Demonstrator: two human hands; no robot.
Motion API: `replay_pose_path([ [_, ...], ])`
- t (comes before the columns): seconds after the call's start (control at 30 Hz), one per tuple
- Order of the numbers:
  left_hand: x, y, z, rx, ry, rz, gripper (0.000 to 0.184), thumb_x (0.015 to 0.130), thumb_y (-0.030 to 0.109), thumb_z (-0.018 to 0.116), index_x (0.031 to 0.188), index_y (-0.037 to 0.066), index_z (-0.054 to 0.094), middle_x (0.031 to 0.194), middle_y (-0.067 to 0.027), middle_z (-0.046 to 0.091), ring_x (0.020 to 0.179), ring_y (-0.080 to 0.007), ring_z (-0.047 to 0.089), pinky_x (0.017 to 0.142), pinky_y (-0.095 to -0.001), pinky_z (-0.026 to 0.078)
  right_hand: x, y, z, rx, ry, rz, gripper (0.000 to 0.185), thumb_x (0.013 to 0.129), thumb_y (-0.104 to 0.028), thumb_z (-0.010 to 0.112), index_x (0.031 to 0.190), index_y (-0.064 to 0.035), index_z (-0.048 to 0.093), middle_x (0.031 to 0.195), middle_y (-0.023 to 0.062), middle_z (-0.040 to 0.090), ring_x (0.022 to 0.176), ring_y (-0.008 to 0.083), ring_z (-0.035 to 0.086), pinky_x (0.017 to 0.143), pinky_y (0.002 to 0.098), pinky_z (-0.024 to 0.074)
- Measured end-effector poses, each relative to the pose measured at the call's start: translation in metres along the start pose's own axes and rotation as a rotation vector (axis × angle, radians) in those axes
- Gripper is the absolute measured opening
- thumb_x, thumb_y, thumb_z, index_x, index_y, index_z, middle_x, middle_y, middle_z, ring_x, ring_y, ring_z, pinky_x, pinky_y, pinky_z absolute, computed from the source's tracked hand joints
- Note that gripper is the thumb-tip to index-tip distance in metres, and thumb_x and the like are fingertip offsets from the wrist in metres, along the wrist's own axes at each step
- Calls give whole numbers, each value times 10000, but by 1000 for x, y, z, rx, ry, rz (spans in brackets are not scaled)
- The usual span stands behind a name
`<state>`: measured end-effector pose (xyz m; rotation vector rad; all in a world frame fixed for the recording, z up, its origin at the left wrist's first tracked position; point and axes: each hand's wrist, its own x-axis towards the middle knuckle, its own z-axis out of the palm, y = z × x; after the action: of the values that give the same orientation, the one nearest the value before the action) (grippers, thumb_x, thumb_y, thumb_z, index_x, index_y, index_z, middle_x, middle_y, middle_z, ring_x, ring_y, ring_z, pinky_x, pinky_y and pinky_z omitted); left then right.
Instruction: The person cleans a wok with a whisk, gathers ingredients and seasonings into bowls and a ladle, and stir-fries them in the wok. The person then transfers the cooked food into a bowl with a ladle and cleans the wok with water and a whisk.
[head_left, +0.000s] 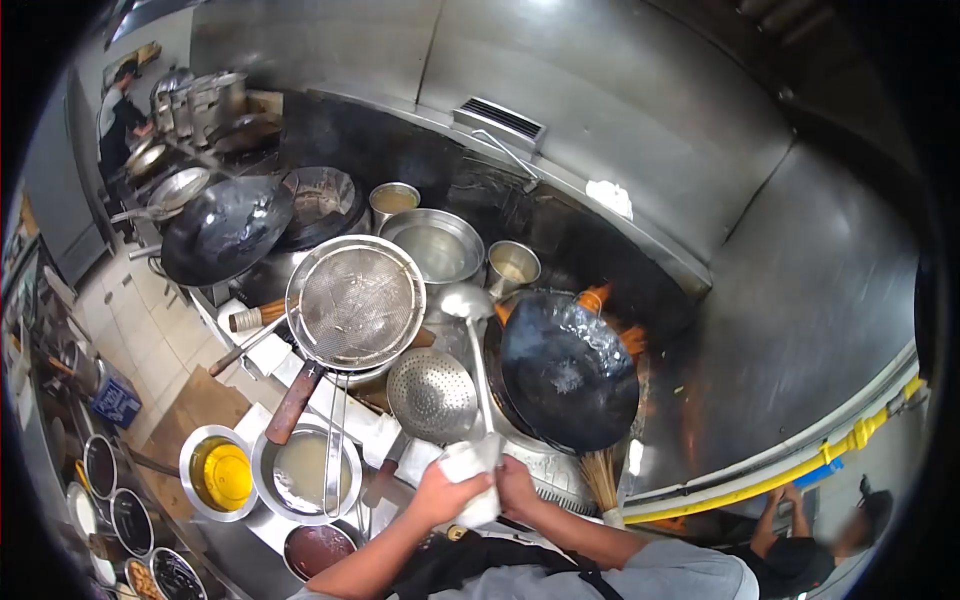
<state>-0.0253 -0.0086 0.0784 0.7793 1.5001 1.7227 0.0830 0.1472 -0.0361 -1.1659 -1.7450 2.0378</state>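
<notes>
My left hand [450, 492] is closed around a folded white cloth [473, 465] in front of my body. At the cloth's right edge, my right hand [515, 488] is closed too, its fingertips partly hidden by the cloth. A long-handled ladle [466, 302] lies just beyond, its handle running down to the cloth; whether a hand grips it, I cannot tell. To the right, a black wok [570, 380] sits tilted over a burner with orange flames [594, 298] at its far rim. Left of the ladle is a perforated skimmer [432, 395].
A wire-mesh strainer [357, 303] with a wooden handle rests left of centre. Behind stands a wide pot of liquid [432, 247]. A bowl of yellow oil [222, 474] is at lower left. A bamboo brush [599, 482] stands by the wok. Other people [113, 120] work nearby.
</notes>
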Motion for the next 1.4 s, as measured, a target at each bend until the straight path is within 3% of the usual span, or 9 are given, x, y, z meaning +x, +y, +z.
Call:
replay_pose_path([
  [0.07,-3,-36,-12,45,94,8,372,719,228,759,1006,21,642,921,-88,667,821,-194,638,782,-327,505,-7,-75,-8,-85,-27,187,154,886,-166,630,934,-71,519,593,24,520,413,152,483,334,299,378],
  [0.2,18,-98,-18,556,169,-37,490,663,343,780,1010,25,645,940,-170,661,889,-333,637,841,-377,504,99,-162,-6,-336,94,-388,349,870,-146,649,1167,-5,531,744,58,583,566,133,566,370,260,447],
  [0.27,29,-119,-19,763,193,-166,668,605,392,805,1106,11,584,955,-215,654,906,-355,638,811,-397,519,147,-206,5,-909,345,-761,352,820,-222,666,1053,31,593,956,248,659,906,380,646,825,403,504],
  [0.33,36,-139,-22,861,174,-178,802,591,396,817,1199,-19,500,895,-210,661,844,-341,658,752,-399,535,200,-227,28,-1140,381,-675,385,821,-252,646,1019,75,607,878,255,663,814,369,669,702,426,527],
  [0.53,45,-157,-22,1085,206,-184,849,630,424,810,1234,-54,454,802,-161,679,724,-315,676,670,-398,547,248,-231,76,-547,-99,-10,245,917,-181,534,752,1,536,589,66,538,386,155,488,340,289,381],
  [0.6,40,-152,-21,1093,193,-202,843,645,432,804,1235,-56,452,803,-166,680,728,-316,677,667,-399,547,247,-246,65,345,-364,532,228,930,-130,502,722,-45,465,540,-25,412,382,74,398,342,201,338],
  [0.83,14,-126,1,1107,363,40,748,718,401,743,1266,-36,481,1338,-228,460,1263,-376,414,1077,-443,314,178,-263,-10,776,-581,620,197,908,-74,507,1058,28,428,588,-20,426,407,45,401,344,162,328],
  [1.13,-5,-77,40,877,394,299,478,728,200,715,1136,-16,589,1191,-217,565,1100,-365,545,958,-414,433,19,-271,-141,928,-682,605,335,947,-126,471,1211,74,424,646,-16,406,445,37,420,347,190,333],
  [1.4,-59,-51,9,538,9,-234,290,820,181,629,1053,9,631,787,-160,661,692,-246,663,655,-372,524,-49,-206,-227,744,-488,556,289,940,-116,500,1211,-20,473,674,-35,443,441,6,384,343,177,312],
])
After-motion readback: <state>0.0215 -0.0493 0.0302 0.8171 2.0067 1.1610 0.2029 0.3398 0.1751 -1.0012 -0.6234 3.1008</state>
